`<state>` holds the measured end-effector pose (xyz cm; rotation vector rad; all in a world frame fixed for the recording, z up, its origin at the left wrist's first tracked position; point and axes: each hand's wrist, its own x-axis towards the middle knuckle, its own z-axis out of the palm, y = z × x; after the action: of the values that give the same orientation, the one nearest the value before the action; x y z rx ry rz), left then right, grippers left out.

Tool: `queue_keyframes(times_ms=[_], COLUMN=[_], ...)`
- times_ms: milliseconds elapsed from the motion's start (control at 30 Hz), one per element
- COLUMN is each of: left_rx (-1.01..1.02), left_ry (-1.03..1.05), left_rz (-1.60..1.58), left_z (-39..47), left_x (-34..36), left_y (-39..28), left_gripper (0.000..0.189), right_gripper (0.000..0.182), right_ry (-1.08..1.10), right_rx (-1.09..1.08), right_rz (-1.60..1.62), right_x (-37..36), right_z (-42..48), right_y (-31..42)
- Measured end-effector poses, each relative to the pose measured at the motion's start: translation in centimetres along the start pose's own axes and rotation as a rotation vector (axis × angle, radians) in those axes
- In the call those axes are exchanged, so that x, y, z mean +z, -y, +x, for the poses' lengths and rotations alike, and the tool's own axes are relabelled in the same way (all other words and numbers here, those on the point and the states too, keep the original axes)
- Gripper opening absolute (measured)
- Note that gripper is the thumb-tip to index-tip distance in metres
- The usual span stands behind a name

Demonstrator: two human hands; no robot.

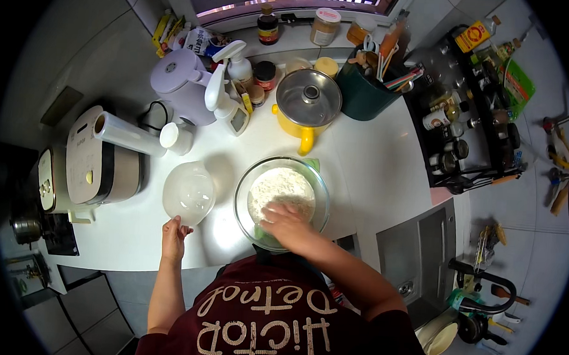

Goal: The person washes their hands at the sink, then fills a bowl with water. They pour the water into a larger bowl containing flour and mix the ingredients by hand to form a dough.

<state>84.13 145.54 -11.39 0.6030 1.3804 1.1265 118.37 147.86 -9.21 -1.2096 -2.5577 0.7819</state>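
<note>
A clear glass mixing bowl (324,217) stands on the white counter in front of me, with pale flour (282,184) inside. My right hand (287,224) reaches over the near rim, palm down, its slightly blurred fingers at the flour; whether they grip any of it I cannot tell. Some green material shows under the glass. To the left, my left hand (175,233) pinches the near edge of a translucent, pale bowl (189,192), which appears tilted; whether it rests on the counter or is raised is unclear.
Behind the glass bowl stands a yellow pot (302,129) with a glass lid. A rice cooker (94,162), a plastic-wrap roll (129,135), a white jar (175,138) and a spray bottle (228,108) stand left. Right are a dark green utensil holder (366,98), a bottle rack (423,155) and a sink (416,259).
</note>
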Motion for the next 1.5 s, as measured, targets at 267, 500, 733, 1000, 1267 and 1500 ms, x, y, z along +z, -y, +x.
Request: queue_keyframes(times_ms=[267, 500, 733, 1000, 1267, 1500], left_rx=[-0.047, 0.15, 0.223, 0.115, 0.095, 0.028], left_ry=[0.031, -0.44, -0.011, 0.241, 0.237, 0.266], left_rz=[-0.041, 0.314, 0.568, 0.573, 0.53, 0.532], left_z=[1.8, -0.8, -4.6, -1.8, -2.1, -1.8], left_x=[0.0, 0.2, 9.6, 14.2, 13.9, 14.4], left_y=[3.9, 3.5, -1.3, 3.4, 3.9, 3.5], left_gripper=[0.036, 0.018, 0.041, 0.057, 0.048, 0.05], right_gripper=[0.023, 0.03, 0.034, 0.022, 0.021, 0.019], right_ry=[0.198, 0.295, 0.221, 0.448, 0.428, 0.357], right_rx=[-0.062, 0.265, 0.346, 0.145, 0.34, -0.102], right_rz=[-0.42, -0.247, -0.055, -0.215, -0.437, -0.425], right_x=[1.6, -1.4, 2.1, 0.7, 2.1, 0.1], right_z=[5.8, 5.3, -0.9, 4.6, 2.6, 7.3], right_y=[-1.5, -4.0, -4.8, -1.2, -0.4, -3.0])
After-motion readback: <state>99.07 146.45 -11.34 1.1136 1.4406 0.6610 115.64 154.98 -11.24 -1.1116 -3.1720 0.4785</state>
